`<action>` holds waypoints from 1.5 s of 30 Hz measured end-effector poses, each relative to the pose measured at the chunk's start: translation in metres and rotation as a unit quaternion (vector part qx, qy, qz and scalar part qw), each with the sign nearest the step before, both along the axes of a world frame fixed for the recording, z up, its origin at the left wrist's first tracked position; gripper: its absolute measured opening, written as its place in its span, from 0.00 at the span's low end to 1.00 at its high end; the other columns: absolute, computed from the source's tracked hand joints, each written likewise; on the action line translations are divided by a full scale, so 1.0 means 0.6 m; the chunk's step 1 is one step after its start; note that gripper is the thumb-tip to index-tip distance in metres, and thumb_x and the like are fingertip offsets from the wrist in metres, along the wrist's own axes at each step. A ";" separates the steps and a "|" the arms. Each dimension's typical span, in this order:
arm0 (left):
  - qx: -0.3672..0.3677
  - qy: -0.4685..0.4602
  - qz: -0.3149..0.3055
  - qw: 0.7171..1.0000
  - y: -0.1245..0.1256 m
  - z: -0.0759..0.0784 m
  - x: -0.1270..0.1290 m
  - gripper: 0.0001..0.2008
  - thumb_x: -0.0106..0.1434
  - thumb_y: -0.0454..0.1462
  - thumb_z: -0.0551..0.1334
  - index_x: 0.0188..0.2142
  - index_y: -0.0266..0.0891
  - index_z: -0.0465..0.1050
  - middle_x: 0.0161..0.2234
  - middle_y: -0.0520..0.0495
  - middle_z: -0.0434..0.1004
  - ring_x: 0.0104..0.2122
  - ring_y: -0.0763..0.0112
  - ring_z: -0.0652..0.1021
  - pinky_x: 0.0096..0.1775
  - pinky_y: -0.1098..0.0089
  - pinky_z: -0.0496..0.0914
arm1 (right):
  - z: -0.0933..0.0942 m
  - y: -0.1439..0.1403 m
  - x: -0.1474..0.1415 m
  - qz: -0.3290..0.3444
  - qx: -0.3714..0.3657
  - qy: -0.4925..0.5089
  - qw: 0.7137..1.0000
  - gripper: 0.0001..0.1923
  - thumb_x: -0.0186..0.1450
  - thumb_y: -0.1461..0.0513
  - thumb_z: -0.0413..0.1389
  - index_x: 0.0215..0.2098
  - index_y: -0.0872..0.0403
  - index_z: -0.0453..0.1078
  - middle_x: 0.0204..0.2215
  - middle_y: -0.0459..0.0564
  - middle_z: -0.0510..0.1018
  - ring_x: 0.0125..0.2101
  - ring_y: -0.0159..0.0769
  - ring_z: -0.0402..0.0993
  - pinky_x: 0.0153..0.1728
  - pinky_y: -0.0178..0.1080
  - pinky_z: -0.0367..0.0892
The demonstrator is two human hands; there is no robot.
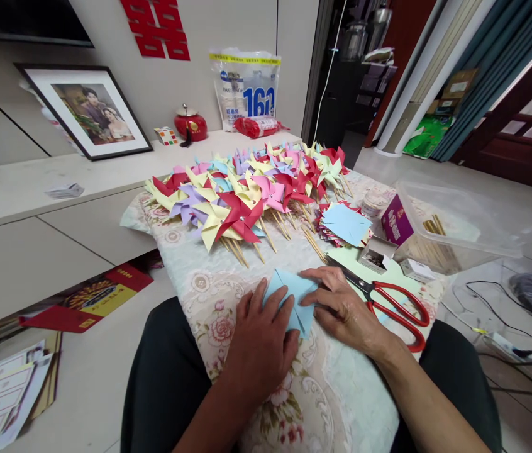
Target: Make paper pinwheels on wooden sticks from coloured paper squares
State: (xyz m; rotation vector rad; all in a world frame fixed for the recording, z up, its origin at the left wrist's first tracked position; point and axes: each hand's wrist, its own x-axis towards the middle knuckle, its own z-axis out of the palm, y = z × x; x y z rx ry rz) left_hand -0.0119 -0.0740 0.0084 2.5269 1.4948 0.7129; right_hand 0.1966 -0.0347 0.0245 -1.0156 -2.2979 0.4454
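My open left hand [261, 336] apparently steadies the paper [296, 287] at lower centre; my right hand [347, 309] touches it, grip unclear.

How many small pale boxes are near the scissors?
2: an open box just beyond the red-handled scissors, and another box to its right, in front of the clear plastic bin. Others may be hidden.

Place: home | framed photo [91, 113] | wall screen [25, 20] | curtain [497, 75] | floral tablecloth [219, 330]
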 end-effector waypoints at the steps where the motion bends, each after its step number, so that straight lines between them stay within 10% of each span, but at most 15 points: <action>1: -0.002 -0.001 0.001 1.000 0.000 0.000 0.000 0.20 0.65 0.38 0.59 0.56 0.36 0.74 0.59 0.41 0.75 0.64 0.40 0.64 0.59 0.42 0.60 | 0.000 0.000 0.000 0.002 0.001 0.002 1.000 0.19 0.59 0.75 0.53 0.40 0.50 0.77 0.58 0.53 0.69 0.57 0.48 0.61 0.55 0.55 0.63; 19: 0.128 -0.188 0.045 0.973 -0.018 0.007 -0.016 0.17 0.64 0.25 0.56 0.49 0.39 0.75 0.48 0.39 0.78 0.51 0.57 0.77 0.51 0.55 0.72 | -0.004 0.003 0.002 -0.019 0.043 0.061 0.997 0.08 0.68 0.68 0.55 0.39 0.50 0.74 0.52 0.53 0.76 0.53 0.47 0.68 0.53 0.54 0.65; 24: -0.021 -0.347 0.009 0.938 -0.056 0.016 -0.005 0.12 0.63 0.27 0.58 0.41 0.40 0.76 0.36 0.47 0.79 0.35 0.68 0.80 0.36 0.69 0.74 | 0.004 0.002 0.003 -0.065 0.091 0.112 0.987 0.08 0.67 0.69 0.55 0.39 0.50 0.73 0.48 0.54 0.78 0.50 0.47 0.70 0.49 0.54 0.67; 27: -0.291 -0.422 -0.029 0.858 -0.070 0.015 0.016 0.08 0.65 0.34 0.60 0.40 0.41 0.79 0.32 0.46 0.81 0.32 0.66 0.80 0.36 0.66 0.75 | 0.012 -0.001 0.002 -0.099 0.116 0.134 0.979 0.09 0.66 0.69 0.55 0.38 0.50 0.73 0.47 0.54 0.78 0.48 0.48 0.71 0.47 0.54 0.68; 30: -0.482 -0.561 -0.012 0.673 -0.062 0.022 0.039 0.19 0.62 0.43 0.66 0.51 0.40 0.76 0.45 0.38 0.82 0.41 0.58 0.82 0.41 0.60 0.76 | 0.017 -0.006 0.000 -0.122 0.148 0.137 0.972 0.11 0.66 0.70 0.54 0.38 0.49 0.74 0.46 0.54 0.78 0.46 0.49 0.72 0.45 0.55 0.69; 32: -0.494 -0.669 0.001 0.555 -0.045 0.034 0.054 0.24 0.59 0.48 0.68 0.50 0.37 0.76 0.50 0.34 0.79 0.46 0.53 0.81 0.46 0.56 0.75 | 0.018 -0.009 -0.001 -0.126 0.173 0.127 0.969 0.12 0.65 0.71 0.54 0.38 0.48 0.74 0.46 0.54 0.78 0.47 0.49 0.71 0.45 0.56 0.69; 35: -0.436 -0.767 0.038 0.470 -0.008 0.056 0.076 0.16 0.58 0.44 0.70 0.41 0.36 0.78 0.45 0.39 0.81 0.46 0.54 0.80 0.50 0.55 0.73 | 0.017 -0.013 -0.002 -0.103 0.199 0.110 0.968 0.15 0.63 0.73 0.54 0.40 0.49 0.74 0.48 0.55 0.77 0.48 0.50 0.70 0.45 0.56 0.69; 45: -0.329 -0.761 0.117 0.547 0.057 0.063 0.109 0.10 0.49 0.37 0.71 0.30 0.35 0.76 0.28 0.49 0.79 0.27 0.69 0.75 0.35 0.68 0.71 | 0.014 -0.009 -0.004 -0.055 0.178 0.057 0.981 0.15 0.63 0.75 0.53 0.41 0.53 0.71 0.49 0.57 0.73 0.51 0.50 0.65 0.48 0.54 0.67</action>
